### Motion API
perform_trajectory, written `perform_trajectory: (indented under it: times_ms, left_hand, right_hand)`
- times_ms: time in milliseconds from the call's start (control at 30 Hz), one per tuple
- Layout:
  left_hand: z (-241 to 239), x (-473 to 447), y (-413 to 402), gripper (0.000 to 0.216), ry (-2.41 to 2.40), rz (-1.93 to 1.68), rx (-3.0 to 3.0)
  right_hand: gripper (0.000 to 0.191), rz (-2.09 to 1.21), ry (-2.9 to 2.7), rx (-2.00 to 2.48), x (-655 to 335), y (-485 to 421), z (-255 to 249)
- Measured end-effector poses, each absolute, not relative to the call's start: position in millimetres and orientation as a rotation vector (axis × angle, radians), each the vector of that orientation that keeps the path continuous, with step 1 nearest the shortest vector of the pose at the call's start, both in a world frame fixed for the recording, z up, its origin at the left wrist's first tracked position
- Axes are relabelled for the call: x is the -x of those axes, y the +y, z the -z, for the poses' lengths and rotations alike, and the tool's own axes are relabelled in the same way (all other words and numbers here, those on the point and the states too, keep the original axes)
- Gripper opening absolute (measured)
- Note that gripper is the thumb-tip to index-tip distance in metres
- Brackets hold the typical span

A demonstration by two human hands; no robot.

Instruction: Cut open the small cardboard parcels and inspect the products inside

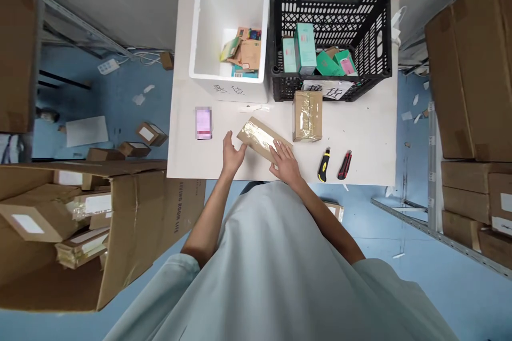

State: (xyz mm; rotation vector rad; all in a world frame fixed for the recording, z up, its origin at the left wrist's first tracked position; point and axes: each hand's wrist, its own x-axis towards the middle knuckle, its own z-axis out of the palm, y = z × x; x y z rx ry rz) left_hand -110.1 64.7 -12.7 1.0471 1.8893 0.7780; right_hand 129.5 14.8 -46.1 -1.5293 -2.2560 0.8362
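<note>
A flat brown cardboard piece (pixel 258 136) with shiny clear tape along it lies slantwise on the white table, near its front edge. On its right end rests my right hand (pixel 286 162), fingers spread over the surface. My left hand (pixel 233 155) is at the left end, thumb close to the cardboard's edge and fingers apart; whether the thumb touches it I cannot tell. Left of that hand lies a small pink-purple card or pack (pixel 204 123). A taped brown box (pixel 308 116) stands to the right of the cardboard.
Two utility knives, one yellow-black (pixel 324 165) and one red-black (pixel 344 165), lie at the front right. Behind are a white foam box (pixel 194 37) with small packets and a black crate (pixel 372 56) with green boxes. A large carton (pixel 136 218) of parcels stands at left.
</note>
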Motion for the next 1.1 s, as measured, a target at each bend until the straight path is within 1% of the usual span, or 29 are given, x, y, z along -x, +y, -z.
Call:
perform_trajectory:
  times_ms: [167,233,267,300,367,400,433,500,600,700,767,833,900,1000,1100]
  left_hand:
    - [32.6,128.4,54.2,0.059,1.682,-0.599,-1.108]
    - [36.4,132.9,39.7,0.058,1.635,-0.580,-1.120]
    - [38.1,134.9,31.7,0.060,1.615,-0.574,-1.113]
    - [39.9,136.7,24.0,0.065,1.596,-0.564,-1.099]
    - [43.9,139.7,10.8,0.081,1.578,-0.546,-1.062]
    - [46.1,140.8,6.1,0.089,1.576,-0.541,-1.049]
    - [48.4,141.4,2.8,0.097,1.574,-0.540,-1.042]
    - [52.7,141.7,0.6,0.106,1.556,-0.545,-1.045]
    - [56.4,142.1,4.2,0.106,1.467,-0.548,-1.079]
    - [54.6,146.7,6.8,0.087,1.406,-0.573,-1.127]
    - [50.2,152.8,4.1,0.073,1.379,-0.608,-1.147]
    - [44.4,160.2,-1.2,0.065,1.372,-0.647,-1.153]
    - [38.9,167.8,-5.6,0.063,1.399,-0.694,-1.162]
    - [35.8,178.3,-2.9,0.061,1.463,-0.759,-1.174]
    - [41.9,187.0,11.1,0.063,1.536,-0.730,-1.123]
  right_hand:
    - [0.067,-0.885,-2.166,1.548,-157.8,-16.9,51.7]
    - [0.069,-0.901,-1.995,1.652,-164.8,-30.0,56.0]
    - [0.075,-0.906,-1.872,1.721,-167.4,-36.7,59.1]
    - [0.084,-0.918,-1.733,1.788,-169.6,-43.3,62.8]
    - [0.110,-0.988,-1.469,1.872,-172.8,-55.4,71.6]
    - [0.119,-1.045,-1.365,1.880,-173.7,-60.5,76.3]
    - [0.125,-1.109,-1.288,1.869,-174.0,-64.6,80.7]
    - [0.128,-1.223,-1.187,1.823,-172.7,-69.7,87.9]
    - [0.126,-1.293,-1.055,1.782,-167.0,-70.4,92.0]
    - [0.119,-1.260,-0.962,1.781,-160.8,-67.5,87.6]
    - [0.109,-1.209,-0.963,1.786,-157.4,-66.3,81.2]
    - [0.097,-1.153,-0.999,1.790,-153.7,-65.6,73.7]
    - [0.091,-1.115,-1.035,1.796,-148.7,-64.2,67.1]
    - [0.087,-1.094,-1.049,1.824,-139.2,-56.5,62.6]
    - [0.078,-1.083,-1.040,1.850,-130.6,-41.0,66.0]
